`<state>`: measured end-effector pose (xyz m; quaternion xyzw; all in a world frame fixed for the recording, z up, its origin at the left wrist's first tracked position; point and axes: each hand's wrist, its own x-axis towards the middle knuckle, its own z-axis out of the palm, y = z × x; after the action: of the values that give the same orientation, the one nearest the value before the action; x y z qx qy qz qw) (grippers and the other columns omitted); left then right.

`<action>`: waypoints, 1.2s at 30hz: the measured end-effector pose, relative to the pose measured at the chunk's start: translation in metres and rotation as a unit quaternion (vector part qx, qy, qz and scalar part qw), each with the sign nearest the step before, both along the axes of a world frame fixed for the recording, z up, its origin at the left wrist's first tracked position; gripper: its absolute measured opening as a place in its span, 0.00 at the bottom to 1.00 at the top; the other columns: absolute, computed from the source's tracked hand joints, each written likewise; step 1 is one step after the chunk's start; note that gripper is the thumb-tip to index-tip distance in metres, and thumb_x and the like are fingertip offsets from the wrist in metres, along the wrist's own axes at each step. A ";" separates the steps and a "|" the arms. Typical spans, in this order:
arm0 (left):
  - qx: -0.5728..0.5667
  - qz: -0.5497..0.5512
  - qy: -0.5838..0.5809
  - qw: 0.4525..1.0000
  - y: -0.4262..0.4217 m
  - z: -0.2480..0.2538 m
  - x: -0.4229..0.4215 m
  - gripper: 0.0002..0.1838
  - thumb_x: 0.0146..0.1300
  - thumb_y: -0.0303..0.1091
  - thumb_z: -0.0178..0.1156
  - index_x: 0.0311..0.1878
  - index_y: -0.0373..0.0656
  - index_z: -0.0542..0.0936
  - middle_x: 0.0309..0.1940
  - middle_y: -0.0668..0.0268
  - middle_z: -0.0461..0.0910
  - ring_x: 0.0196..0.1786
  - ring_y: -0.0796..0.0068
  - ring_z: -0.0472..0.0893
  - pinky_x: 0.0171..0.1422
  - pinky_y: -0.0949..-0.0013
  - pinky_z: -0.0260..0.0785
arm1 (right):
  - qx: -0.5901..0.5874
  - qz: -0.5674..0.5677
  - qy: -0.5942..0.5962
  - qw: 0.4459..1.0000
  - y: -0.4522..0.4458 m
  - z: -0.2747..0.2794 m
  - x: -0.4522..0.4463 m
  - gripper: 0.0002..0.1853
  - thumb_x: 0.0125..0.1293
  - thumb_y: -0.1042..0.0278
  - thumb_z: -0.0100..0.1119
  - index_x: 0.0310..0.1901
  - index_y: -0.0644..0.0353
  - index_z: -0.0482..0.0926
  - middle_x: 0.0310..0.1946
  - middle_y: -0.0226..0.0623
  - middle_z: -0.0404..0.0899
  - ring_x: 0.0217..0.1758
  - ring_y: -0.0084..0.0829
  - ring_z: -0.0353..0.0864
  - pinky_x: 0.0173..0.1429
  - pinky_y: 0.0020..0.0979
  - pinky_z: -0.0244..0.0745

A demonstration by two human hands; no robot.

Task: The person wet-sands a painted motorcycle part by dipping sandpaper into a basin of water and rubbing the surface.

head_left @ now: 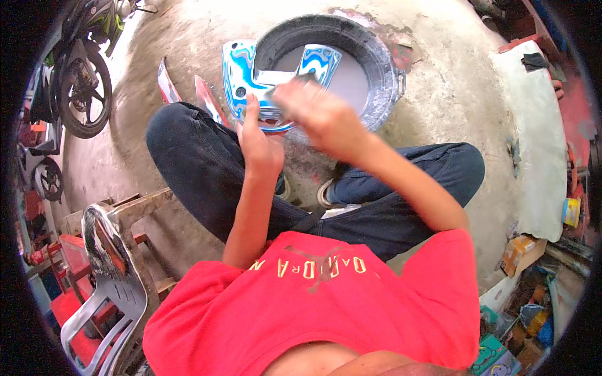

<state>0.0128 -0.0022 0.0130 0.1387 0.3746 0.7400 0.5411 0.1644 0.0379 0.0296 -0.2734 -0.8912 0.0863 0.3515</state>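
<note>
A blue and white swirled panel [239, 70] with a notch at its top is held over a round black basin [377, 69] of cloudy grey water. My left hand [260, 143] grips the panel's near edge, its thumb lying on the patterned face. My right hand [323, 116] is over the panel's right part, blurred by motion, with its fingers closed round a small dark piece [307, 78] that I cannot make out clearly. Two red and white pieces [210, 100] lie on the floor left of the panel.
Motorcycles with black wheels [85, 91] stand at the upper left. A grey plastic chair [119, 282] is at the lower left by a wooden frame. To the right are a pale board [533, 144], a yellow tub [570, 212] and mixed boxes and clutter.
</note>
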 end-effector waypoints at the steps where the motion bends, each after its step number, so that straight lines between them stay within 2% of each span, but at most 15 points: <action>1: -0.007 -0.002 -0.008 1.000 -0.001 0.004 0.002 0.18 0.77 0.41 0.57 0.62 0.43 0.74 0.53 0.64 0.81 0.55 0.69 0.82 0.58 0.59 0.77 | 0.006 -0.026 0.001 1.000 0.022 -0.004 0.009 0.23 0.66 0.75 0.57 0.63 0.60 0.78 0.63 0.48 0.78 0.68 0.45 0.77 0.72 0.42 0.72; 3: 0.001 0.002 -0.012 1.000 -0.001 0.011 0.006 0.19 0.77 0.40 0.57 0.64 0.42 0.73 0.55 0.63 0.80 0.57 0.67 0.81 0.60 0.57 0.76 | -0.027 -0.111 0.044 0.992 0.059 -0.005 0.029 0.20 0.68 0.74 0.56 0.62 0.62 0.78 0.62 0.52 0.78 0.67 0.47 0.78 0.71 0.41 0.73; 5: 0.009 0.000 -0.010 1.000 0.000 0.010 0.005 0.19 0.77 0.39 0.56 0.64 0.41 0.73 0.56 0.62 0.80 0.57 0.67 0.81 0.61 0.56 0.76 | -0.164 -0.181 0.041 0.969 0.057 -0.006 0.037 0.20 0.69 0.75 0.56 0.62 0.64 0.78 0.62 0.52 0.78 0.67 0.48 0.77 0.71 0.42 0.72; 7: 0.015 0.014 -0.008 1.000 0.005 0.005 0.004 0.19 0.77 0.39 0.55 0.65 0.41 0.72 0.56 0.62 0.80 0.58 0.66 0.81 0.61 0.57 0.75 | -0.005 -0.095 0.010 0.995 0.032 -0.017 0.025 0.21 0.68 0.74 0.57 0.63 0.64 0.77 0.64 0.52 0.77 0.68 0.48 0.77 0.73 0.43 0.71; 11: 0.001 -0.019 -0.045 0.999 0.001 -0.009 -0.010 0.19 0.78 0.38 0.54 0.65 0.40 0.72 0.57 0.62 0.80 0.58 0.67 0.81 0.63 0.58 0.74 | 0.026 0.059 -0.001 0.998 -0.008 0.001 0.006 0.25 0.62 0.73 0.56 0.62 0.63 0.77 0.61 0.50 0.80 0.65 0.45 0.80 0.70 0.43 0.74; 14: 0.000 -0.009 -0.017 1.000 0.002 0.004 -0.002 0.19 0.78 0.38 0.52 0.67 0.46 0.71 0.59 0.63 0.79 0.60 0.64 0.80 0.65 0.54 0.73 | 0.020 -0.063 0.016 0.998 0.046 -0.007 0.029 0.21 0.66 0.69 0.57 0.61 0.62 0.78 0.60 0.51 0.80 0.64 0.46 0.80 0.69 0.41 0.74; 15: -0.003 -0.009 -0.017 1.000 0.001 0.004 -0.001 0.19 0.78 0.38 0.52 0.68 0.46 0.71 0.59 0.63 0.79 0.60 0.64 0.80 0.65 0.55 0.73 | -0.039 -0.119 0.031 0.992 0.056 -0.007 0.035 0.20 0.67 0.70 0.56 0.60 0.63 0.79 0.59 0.52 0.81 0.64 0.48 0.80 0.69 0.41 0.74; 17: -0.006 -0.010 -0.016 1.000 0.002 0.004 -0.001 0.20 0.78 0.38 0.52 0.68 0.45 0.70 0.60 0.62 0.79 0.61 0.64 0.80 0.66 0.55 0.72 | -0.002 -0.116 0.011 0.993 0.047 -0.016 0.035 0.20 0.67 0.70 0.55 0.60 0.63 0.79 0.59 0.51 0.81 0.65 0.46 0.80 0.70 0.41 0.74; 20: 0.009 -0.011 -0.039 0.999 0.003 -0.003 -0.008 0.18 0.77 0.36 0.52 0.66 0.40 0.72 0.58 0.60 0.80 0.60 0.64 0.80 0.66 0.56 0.73 | 0.035 0.030 -0.006 0.999 -0.008 -0.003 0.008 0.22 0.64 0.74 0.56 0.60 0.62 0.79 0.60 0.48 0.81 0.65 0.43 0.81 0.70 0.43 0.74; 23: 0.015 -0.012 -0.035 0.999 0.001 -0.008 -0.012 0.19 0.77 0.36 0.52 0.65 0.38 0.72 0.58 0.59 0.79 0.61 0.65 0.80 0.66 0.56 0.73 | -0.004 0.061 -0.005 0.998 0.010 -0.006 0.016 0.20 0.68 0.74 0.56 0.61 0.61 0.79 0.62 0.46 0.80 0.68 0.43 0.78 0.73 0.41 0.71; 25: 0.003 -0.002 -0.032 0.999 -0.001 0.009 -0.001 0.19 0.77 0.36 0.53 0.65 0.38 0.72 0.58 0.60 0.79 0.61 0.66 0.79 0.66 0.56 0.73 | -0.001 -0.046 -0.006 0.999 0.045 -0.007 0.031 0.18 0.71 0.71 0.55 0.61 0.62 0.78 0.62 0.49 0.79 0.67 0.47 0.78 0.71 0.42 0.72; 27: 0.000 -0.006 -0.031 1.000 -0.002 0.012 0.002 0.19 0.77 0.36 0.53 0.65 0.39 0.72 0.59 0.60 0.79 0.62 0.66 0.79 0.66 0.56 0.73 | -0.108 -0.142 -0.011 0.984 0.056 -0.012 0.042 0.18 0.71 0.71 0.55 0.61 0.63 0.78 0.61 0.50 0.79 0.67 0.48 0.77 0.71 0.42 0.72; 29: -0.004 -0.005 -0.030 1.000 0.003 0.004 -0.002 0.18 0.77 0.36 0.53 0.65 0.39 0.72 0.58 0.61 0.79 0.61 0.66 0.80 0.66 0.57 0.73 | -0.014 -0.092 -0.016 0.996 0.035 -0.018 0.031 0.19 0.71 0.71 0.56 0.62 0.62 0.78 0.61 0.50 0.79 0.67 0.46 0.78 0.71 0.43 0.72; 33: -0.002 -0.021 -0.034 0.999 0.003 -0.013 -0.014 0.18 0.76 0.36 0.53 0.64 0.41 0.73 0.57 0.61 0.80 0.59 0.65 0.81 0.65 0.56 0.73 | -0.007 0.064 -0.014 0.998 -0.016 0.004 0.003 0.20 0.67 0.75 0.57 0.61 0.60 0.79 0.61 0.46 0.80 0.67 0.44 0.79 0.72 0.43 0.73; 36: -0.024 -0.017 -0.033 0.999 0.002 0.000 -0.004 0.20 0.75 0.35 0.53 0.66 0.41 0.71 0.59 0.60 0.79 0.61 0.63 0.80 0.65 0.54 0.73 | 0.030 -0.031 -0.001 0.999 0.045 -0.014 0.025 0.17 0.69 0.68 0.55 0.57 0.62 0.80 0.57 0.49 0.82 0.61 0.47 0.82 0.65 0.42 0.78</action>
<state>0.0093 -0.0003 0.0135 0.1077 0.3718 0.7255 0.5690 0.1897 0.0833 0.0152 -0.2902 -0.8849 0.0488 0.3609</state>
